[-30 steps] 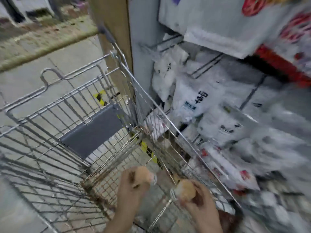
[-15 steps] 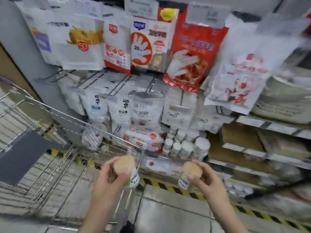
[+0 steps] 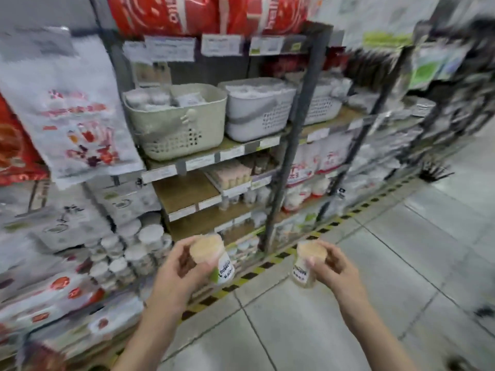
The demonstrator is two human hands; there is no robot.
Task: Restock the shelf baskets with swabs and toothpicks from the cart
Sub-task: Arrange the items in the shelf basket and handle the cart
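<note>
Two toothpick jars (image 3: 214, 259) (image 3: 305, 263), one in each hand; three perforated baskets (image 3: 174, 121) (image 3: 257, 108) (image 3: 321, 105) on the far shelf.

Bare forearms, no sleeves; left hand (image 3: 179, 263), right hand (image 3: 332, 266) ungloved.

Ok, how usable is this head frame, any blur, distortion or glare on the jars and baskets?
Head view: motion blur smears the hanging packets and right-hand shelves; the beige basket and grey basket are soft but recognisable. Both toothpick jars, in the left hand and right hand, are sharpest, though labels stay unreadable. Wide-angle bending tilts the shelf posts. Lighting is even, with no strong glare.
</note>
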